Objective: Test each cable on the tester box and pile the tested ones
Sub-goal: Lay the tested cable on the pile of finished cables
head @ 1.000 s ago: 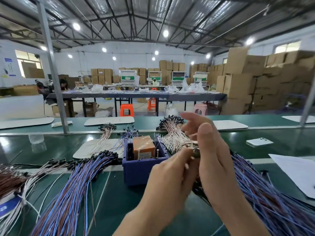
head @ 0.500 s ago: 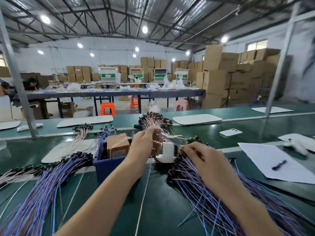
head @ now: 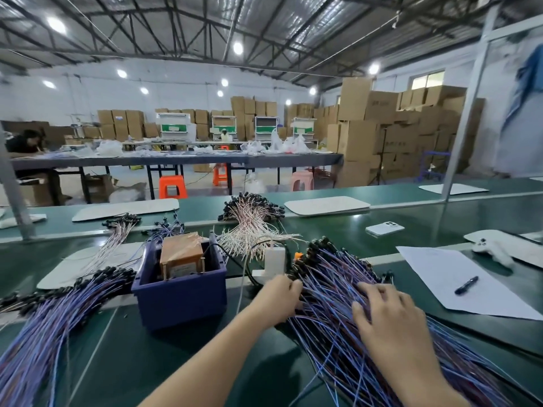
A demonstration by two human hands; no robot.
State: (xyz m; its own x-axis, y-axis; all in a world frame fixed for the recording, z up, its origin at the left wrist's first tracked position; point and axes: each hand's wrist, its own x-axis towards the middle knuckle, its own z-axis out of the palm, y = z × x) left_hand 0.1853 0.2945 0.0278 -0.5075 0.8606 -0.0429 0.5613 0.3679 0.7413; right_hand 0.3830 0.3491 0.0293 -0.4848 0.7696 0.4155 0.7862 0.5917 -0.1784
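On the green desk (head: 147,362), right of the blue tester box (head: 179,301), lies the pile of blue-violet cables (head: 332,292). My right hand (head: 388,315) rests spread flat on it. My left hand (head: 279,298) curls at its edge; whether it pinches a wire, I cannot tell. These cables look light, limp and tangle-prone, so I'd lift one by its black connector (head: 323,245).
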